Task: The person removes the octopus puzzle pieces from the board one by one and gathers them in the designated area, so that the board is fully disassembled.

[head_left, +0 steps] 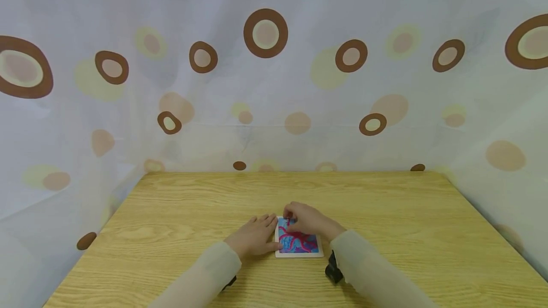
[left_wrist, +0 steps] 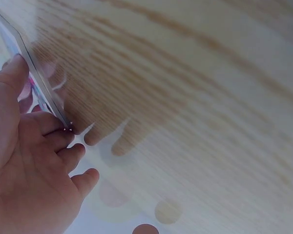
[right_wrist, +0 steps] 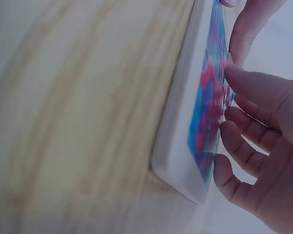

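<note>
A flat picture puzzle point(head_left: 318, 254) with a white frame and a pink-red branching shape on blue lies on the table. My left hand point(head_left: 253, 236) rests at its left side, fingers extended. In the left wrist view, the left thumb point(left_wrist: 17, 70) presses on the frame's border while the fingers lie along its edge. Over the puzzle's far part is my right hand point(head_left: 306, 218), with thumb and fingers bent together. The right wrist view shows a small pink-and-blue puzzle piece point(right_wrist: 229, 95) pinched at the right thumb, just above the picture; the fingers partly hide it.
The wood-grain table point(head_left: 171, 213) extends around the puzzle on all sides. A pale curtain point(head_left: 265, 89) with brown and beige rings hangs behind and along both sides. A dark wrist device point(head_left: 333, 270) sits under the right sleeve.
</note>
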`<control>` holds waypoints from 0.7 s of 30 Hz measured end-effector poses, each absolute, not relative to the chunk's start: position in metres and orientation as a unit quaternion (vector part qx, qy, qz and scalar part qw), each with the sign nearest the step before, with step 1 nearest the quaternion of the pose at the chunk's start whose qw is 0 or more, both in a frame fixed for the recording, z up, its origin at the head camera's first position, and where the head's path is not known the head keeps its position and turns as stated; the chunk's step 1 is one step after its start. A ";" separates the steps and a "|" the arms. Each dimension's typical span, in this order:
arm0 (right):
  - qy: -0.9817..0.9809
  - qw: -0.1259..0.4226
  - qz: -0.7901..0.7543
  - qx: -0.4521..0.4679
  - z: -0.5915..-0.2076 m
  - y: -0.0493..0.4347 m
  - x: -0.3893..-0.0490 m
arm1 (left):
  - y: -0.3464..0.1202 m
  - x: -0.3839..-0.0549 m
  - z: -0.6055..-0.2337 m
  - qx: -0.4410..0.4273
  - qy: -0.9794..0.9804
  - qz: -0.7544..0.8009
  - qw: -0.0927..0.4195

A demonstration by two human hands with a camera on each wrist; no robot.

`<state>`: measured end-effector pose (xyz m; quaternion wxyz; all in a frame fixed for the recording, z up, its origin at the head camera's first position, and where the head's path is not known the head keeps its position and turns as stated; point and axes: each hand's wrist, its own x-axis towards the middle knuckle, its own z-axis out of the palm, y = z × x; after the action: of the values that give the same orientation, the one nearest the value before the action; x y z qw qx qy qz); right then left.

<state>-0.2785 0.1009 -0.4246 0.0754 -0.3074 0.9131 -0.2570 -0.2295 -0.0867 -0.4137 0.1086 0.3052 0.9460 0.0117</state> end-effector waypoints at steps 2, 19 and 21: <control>0.908 0.076 -0.287 -0.296 -0.425 0.101 -0.279 | -0.087 -0.230 -0.414 0.303 0.947 0.012 0.109; 0.884 0.095 -0.423 -0.175 -0.427 0.105 -0.283 | -0.085 -0.229 -0.412 0.301 0.948 0.014 0.106; 0.875 0.104 -0.443 -0.167 -0.425 0.109 -0.283 | -0.085 -0.230 -0.412 0.299 0.948 0.012 0.109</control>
<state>-0.2829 0.1085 -0.4250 0.1043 -0.1666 0.8748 -0.4429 -0.2295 -0.0848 -0.4125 0.1088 0.2990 0.9479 0.0117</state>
